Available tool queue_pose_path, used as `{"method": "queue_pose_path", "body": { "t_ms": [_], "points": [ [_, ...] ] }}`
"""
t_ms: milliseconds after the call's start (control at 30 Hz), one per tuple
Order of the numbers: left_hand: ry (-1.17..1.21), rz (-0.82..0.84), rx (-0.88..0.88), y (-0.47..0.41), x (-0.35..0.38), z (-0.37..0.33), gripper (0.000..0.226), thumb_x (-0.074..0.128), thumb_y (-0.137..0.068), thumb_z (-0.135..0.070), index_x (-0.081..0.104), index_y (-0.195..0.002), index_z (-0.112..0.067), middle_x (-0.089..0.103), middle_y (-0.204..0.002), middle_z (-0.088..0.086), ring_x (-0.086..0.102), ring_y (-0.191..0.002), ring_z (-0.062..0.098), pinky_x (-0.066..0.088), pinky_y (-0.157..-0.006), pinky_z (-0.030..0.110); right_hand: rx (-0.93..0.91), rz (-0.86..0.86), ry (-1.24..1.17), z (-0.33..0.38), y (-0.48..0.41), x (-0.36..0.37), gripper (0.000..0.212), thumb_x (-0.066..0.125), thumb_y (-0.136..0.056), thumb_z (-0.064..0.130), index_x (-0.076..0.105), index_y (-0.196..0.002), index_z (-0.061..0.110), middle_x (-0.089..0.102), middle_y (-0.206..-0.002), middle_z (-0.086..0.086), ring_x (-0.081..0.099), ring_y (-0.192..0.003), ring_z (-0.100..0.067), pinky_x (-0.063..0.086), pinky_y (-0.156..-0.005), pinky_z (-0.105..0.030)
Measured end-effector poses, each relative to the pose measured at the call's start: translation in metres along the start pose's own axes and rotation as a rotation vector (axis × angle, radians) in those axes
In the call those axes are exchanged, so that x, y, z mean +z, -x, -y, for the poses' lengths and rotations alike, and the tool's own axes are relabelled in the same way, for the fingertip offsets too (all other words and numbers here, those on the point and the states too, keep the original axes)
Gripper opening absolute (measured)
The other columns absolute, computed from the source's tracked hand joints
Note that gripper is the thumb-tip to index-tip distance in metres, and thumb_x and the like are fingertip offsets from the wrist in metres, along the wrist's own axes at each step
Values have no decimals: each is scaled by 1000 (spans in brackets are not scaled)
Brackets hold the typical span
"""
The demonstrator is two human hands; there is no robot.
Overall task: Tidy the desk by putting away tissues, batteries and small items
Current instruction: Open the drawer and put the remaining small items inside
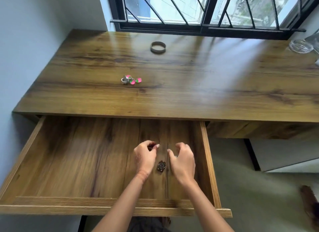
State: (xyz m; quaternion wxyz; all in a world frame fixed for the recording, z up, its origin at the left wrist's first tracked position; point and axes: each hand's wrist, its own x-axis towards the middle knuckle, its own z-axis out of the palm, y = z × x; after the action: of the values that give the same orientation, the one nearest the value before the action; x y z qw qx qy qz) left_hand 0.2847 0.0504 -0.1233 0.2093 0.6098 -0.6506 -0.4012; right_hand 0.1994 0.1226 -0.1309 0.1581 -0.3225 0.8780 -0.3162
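Lower centre, above the drawer [205, 145], the left hand [144, 156] is hovering curled, hold unclear; the right hand [183, 161] is hovering loosely open, empty.

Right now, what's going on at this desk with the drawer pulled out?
A person is tidying. The left hand and right hand hover over the open wooden drawer, a small dark brown claw clip lying between them. The left looks curled, perhaps pinching something; the right holds nothing. A pink-and-green keychain and a grey-brown ring lie on the wooden desk top.
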Motion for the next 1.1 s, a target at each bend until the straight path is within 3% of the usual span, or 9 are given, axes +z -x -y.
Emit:
{"method": "queue_pose_path", "body": {
  "t_ms": [133, 267, 433, 533, 633, 733, 900, 1000, 1100],
  "points": [
    [-35, -210, 154, -25, -34, -36, 15, 63, -85, -26, 70, -95, -19, 71, -95, 0, 61, -86, 12, 39, -65, 19, -181, -87, -91, 45, -28, -17, 25, 61, -88, 26, 62, -109, 11, 64, -104, -3, 60, -97, -14, 51, -81, -23],
    [-61, -314, 268, -85, -64, -65, 19, 62, -85, -24, 67, -103, -18, 69, -103, 2, 60, -96, 18, 47, -71, 26, -315, -149, -105, 100, -82, -23, 25, 61, -89, 19, 62, -111, 8, 64, -108, -7, 60, -98, -15, 41, -79, -12],
    [-289, -175, 393, -175, -83, -78, 44, 64, -83, -22, 53, -125, -15, 56, -127, 6, 48, -114, 26, 42, -94, 35, -391, -149, 29, 150, -175, -8, 33, 59, -89, 17, 56, -119, 4, 57, -121, -12, 51, -114, -23, 38, -89, -21],
    [-434, 1, 474, -220, -83, -75, 54, 59, -86, -25, 42, -136, -21, 40, -144, 9, 35, -129, 28, 26, -108, 33, -380, -84, 157, 162, -241, 13, 46, 56, -90, 19, 45, -131, 2, 41, -142, -15, 36, -130, -28, 33, -105, -33],
    [-546, 142, 525, -250, -78, -68, 53, 53, -90, -35, 34, -140, -33, 24, -153, 7, 19, -140, 28, 15, -114, 33, -358, -68, 241, 172, -297, 32, 52, 51, -93, 19, 34, -139, 3, 25, -151, -14, 24, -139, -27, 28, -111, -37],
    [-521, 135, 593, -267, -72, -62, 45, 53, -88, -41, 48, -131, -33, 36, -148, 0, 25, -138, 25, 19, -110, 32, -366, -30, 302, 180, -345, 47, 53, 42, -95, 14, 24, -144, 3, 18, -154, -14, 15, -142, -26, 23, -114, -37],
    [-348, -43, 676, -283, -65, -50, 28, 63, -80, -37, 70, -105, -26, 65, -119, -2, 51, -112, 25, 33, -94, 28, -377, 27, 465, 184, -394, 67, 53, 30, -95, 6, 17, -146, 5, 13, -156, -9, 11, -143, -26, 23, -112, -41],
    [-308, -63, 680, -287, -63, -47, 29, 60, -78, -39, 71, -100, -24, 68, -112, -4, 53, -106, 23, 34, -92, 26, -396, -44, 483, 183, -400, 72, 43, 28, -97, 6, 32, -140, 4, 34, -147, -10, 21, -139, -26, 29, -105, -41],
    [-306, -69, 704, -287, -62, -47, 27, 62, -78, -34, 72, -98, -19, 69, -108, -1, 53, -103, 25, 34, -92, 24, -429, -141, 452, 181, -389, 70, 32, 30, -94, 1, 52, -117, 2, 54, -125, -14, 36, -126, -28, 41, -91, -41]
  ]
}}
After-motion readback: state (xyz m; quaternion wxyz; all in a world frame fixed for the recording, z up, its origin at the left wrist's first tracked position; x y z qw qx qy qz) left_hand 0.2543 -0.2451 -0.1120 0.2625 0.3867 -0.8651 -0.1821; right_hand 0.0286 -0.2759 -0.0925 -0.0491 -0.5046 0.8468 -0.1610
